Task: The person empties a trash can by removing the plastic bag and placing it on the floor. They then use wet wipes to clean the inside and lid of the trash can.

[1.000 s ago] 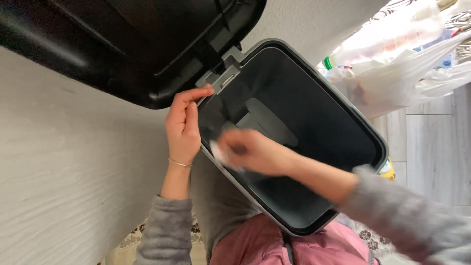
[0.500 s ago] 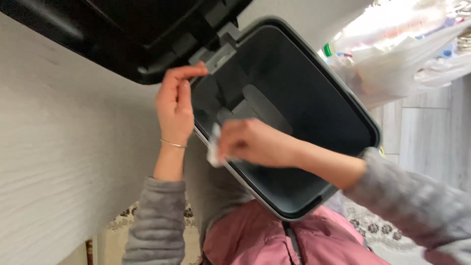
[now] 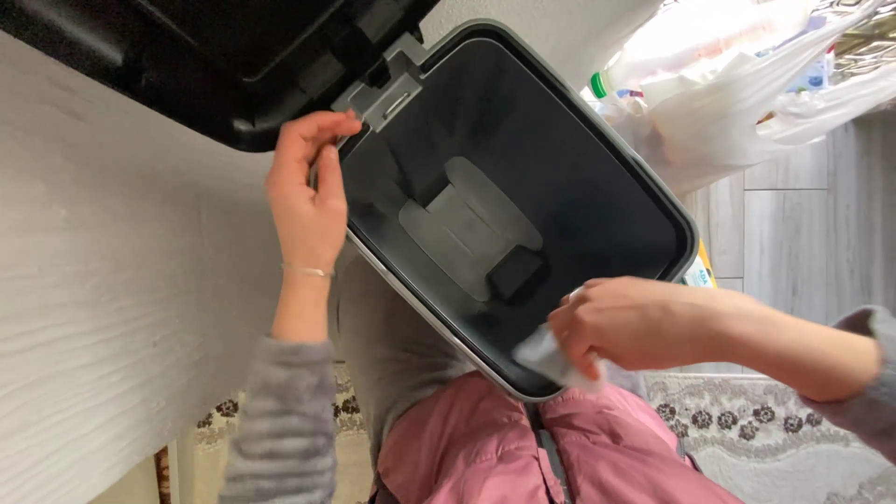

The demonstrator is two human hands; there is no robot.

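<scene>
A dark grey trash bin [image 3: 653, 201] stands open below me, its black lid [image 3: 215, 56] raised against the white wall. The inside of the bin looks bare. My left hand [image 3: 306, 201] grips the bin's rim at the far left corner, close to the grey hinge bracket [image 3: 385, 91]. A thin bracelet sits on that wrist. My right hand [image 3: 630, 322] is closed on a small white wipe [image 3: 546, 359] and presses it against the near rim of the bin. Grey sleeves cover both forearms.
A white plastic bag [image 3: 737, 103] stuffed with bottles and packaging hangs at the upper right. Grey plank flooring [image 3: 793, 233] lies to the right. A patterned rug [image 3: 747, 429] and my pink clothing [image 3: 485, 448] fill the bottom. The textured white wall [image 3: 112, 299] is on the left.
My right hand slid with the wipe from the bin's left rim along to the near rim. My left hand stayed at the hinge corner. The view shifted slightly.
</scene>
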